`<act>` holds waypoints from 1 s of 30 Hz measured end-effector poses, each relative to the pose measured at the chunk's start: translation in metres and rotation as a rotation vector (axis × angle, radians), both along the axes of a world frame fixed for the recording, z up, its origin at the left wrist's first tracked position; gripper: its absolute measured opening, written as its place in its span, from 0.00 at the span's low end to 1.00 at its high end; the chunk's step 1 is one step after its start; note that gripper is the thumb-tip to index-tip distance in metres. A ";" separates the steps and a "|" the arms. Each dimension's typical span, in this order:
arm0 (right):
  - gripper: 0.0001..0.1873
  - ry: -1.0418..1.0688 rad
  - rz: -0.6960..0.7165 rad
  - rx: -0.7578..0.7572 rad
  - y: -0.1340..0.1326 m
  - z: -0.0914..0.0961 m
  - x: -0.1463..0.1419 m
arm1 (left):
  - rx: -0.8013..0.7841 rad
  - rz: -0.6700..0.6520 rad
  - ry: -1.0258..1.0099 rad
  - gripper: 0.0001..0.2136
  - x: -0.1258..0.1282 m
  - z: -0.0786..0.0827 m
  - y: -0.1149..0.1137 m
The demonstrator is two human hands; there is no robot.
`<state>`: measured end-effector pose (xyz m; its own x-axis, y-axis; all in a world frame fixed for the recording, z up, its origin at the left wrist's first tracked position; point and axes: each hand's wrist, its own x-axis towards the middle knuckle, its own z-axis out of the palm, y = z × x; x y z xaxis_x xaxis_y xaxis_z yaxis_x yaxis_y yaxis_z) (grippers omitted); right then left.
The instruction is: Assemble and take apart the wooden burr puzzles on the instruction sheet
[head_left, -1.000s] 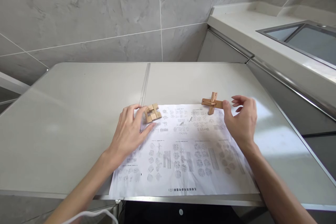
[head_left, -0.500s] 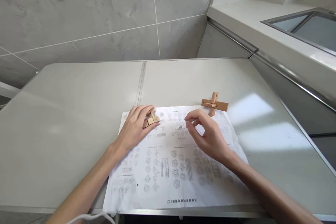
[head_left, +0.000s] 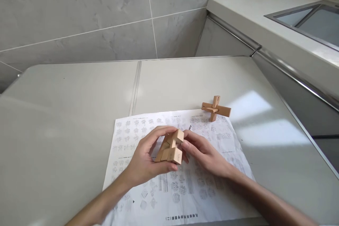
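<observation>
Clasping a light wooden block puzzle [head_left: 164, 153] from its left side, the left hand [head_left: 144, 164] is partly closed around it, with the thumb along the near edge and the fingers arched over the far edge. The right hand [head_left: 209, 155] meets the piece from the opposite side, its fingers curled and its thumb bent at the notched right end; whether it grips the wood or only touches it cannot be told, since some of its fingertips are hidden behind the puzzle. The puzzle sits tilted between the two hands, over the middle of a printed sheet [head_left: 225, 208], its squared ends and the gap between them turned toward the right hand. The white sheet, slightly creased, lies on the pale table [head_left: 69, 130] and carries rows of small grey drawings, with a line of larger characters along its near edge that reads upside down from here. Beyond the right hand and apart from it, a cross-shaped wooden puzzle [head_left: 224, 111] of darker, reddish-brown bars rests at the sheet's far right edge. A seam [head_left: 136, 86] divides the table top near the middle. Grey wall tiles [head_left: 79, 7] stand behind, and a white side counter [head_left: 238, 16] runs along the right.
</observation>
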<state>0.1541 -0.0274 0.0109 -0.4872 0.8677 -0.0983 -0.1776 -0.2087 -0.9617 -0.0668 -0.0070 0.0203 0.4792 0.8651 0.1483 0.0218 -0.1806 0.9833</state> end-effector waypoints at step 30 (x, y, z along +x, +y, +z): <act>0.26 0.295 0.286 -0.286 0.000 -0.003 -0.003 | -0.479 -0.002 -0.200 0.36 0.004 0.001 -0.010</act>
<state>0.1513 -0.0278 0.0077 -0.7445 0.6539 -0.1350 -0.3305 -0.5365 -0.7765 -0.0632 -0.0172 0.0217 0.4833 0.8576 -0.1757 -0.1750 0.2913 0.9405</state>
